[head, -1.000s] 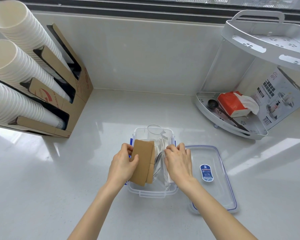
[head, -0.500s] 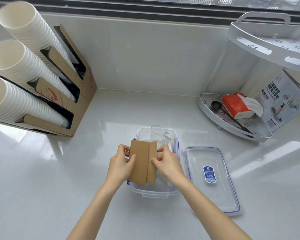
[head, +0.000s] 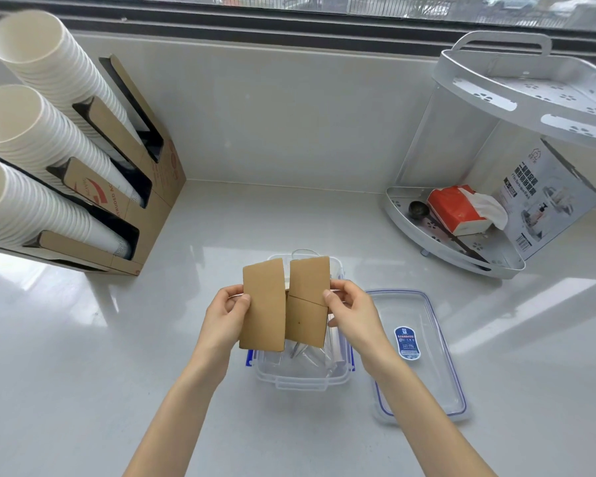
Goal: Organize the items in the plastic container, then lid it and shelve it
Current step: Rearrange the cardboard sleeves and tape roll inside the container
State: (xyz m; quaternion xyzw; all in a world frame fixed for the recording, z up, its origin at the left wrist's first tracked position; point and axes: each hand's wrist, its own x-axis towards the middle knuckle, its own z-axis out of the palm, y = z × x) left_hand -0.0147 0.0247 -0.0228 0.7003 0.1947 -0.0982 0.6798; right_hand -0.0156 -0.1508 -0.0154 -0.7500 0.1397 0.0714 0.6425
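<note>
Container (head: 301, 376) sits open on the counter (head: 83, 356), lid (head: 424, 383) beside it. Left hand (head: 226, 316) pinches one brown sleeve (head: 264, 304), right hand (head: 353, 313) two more (head: 307, 304) — fanned loosely, one could slip out and drop askew inside.

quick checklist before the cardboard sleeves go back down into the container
1. Left hand has a firm pinch on the left sleeve: ok.
2. Right hand holds the right sleeves: ok, though two pieces overlap there and the grip on the lower one cannot be told.
3. Sleeves are over the container: ok.
4. Room inside for them: cannot tell; a clear cup and wrapped items already sit in it, partly hidden.
5. Lid off and within reach: ok, flat on the counter just right of the container.
6. Shelf has space for the container: cannot tell; a tissue pack and scoop lie on its lower tier.
</note>
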